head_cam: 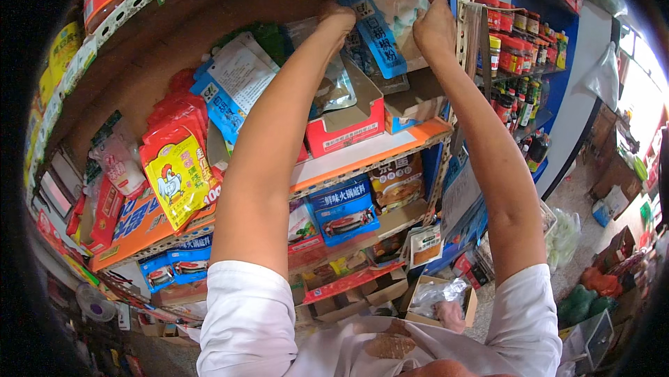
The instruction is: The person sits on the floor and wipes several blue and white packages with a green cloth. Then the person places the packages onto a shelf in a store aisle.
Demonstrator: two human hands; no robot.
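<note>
My right hand (pixel 436 24) grips the right edge of a blue and white seasoning pouch (pixel 384 21), which stands tilted above the right end of a shop shelf. At the pouch's left side is my left hand (pixel 337 19); its fingers are bent away behind the wrist, so what they hold is hidden. Below the hands, a red cardboard box (pixel 345 134) holds more packets, with an open brown carton (pixel 415 100) beside it. Similar blue and white pouches (pixel 240 84) lean left of my left forearm.
Yellow and red chicken seasoning bags (pixel 180 178) stack at the shelf's left. The perforated metal upright (pixel 460 37) rises close to my right hand. Blue hotpot seasoning packets (pixel 345 212) hang one level down. Jars (pixel 515 58) fill shelves at right; an open carton (pixel 470 306) stands low down.
</note>
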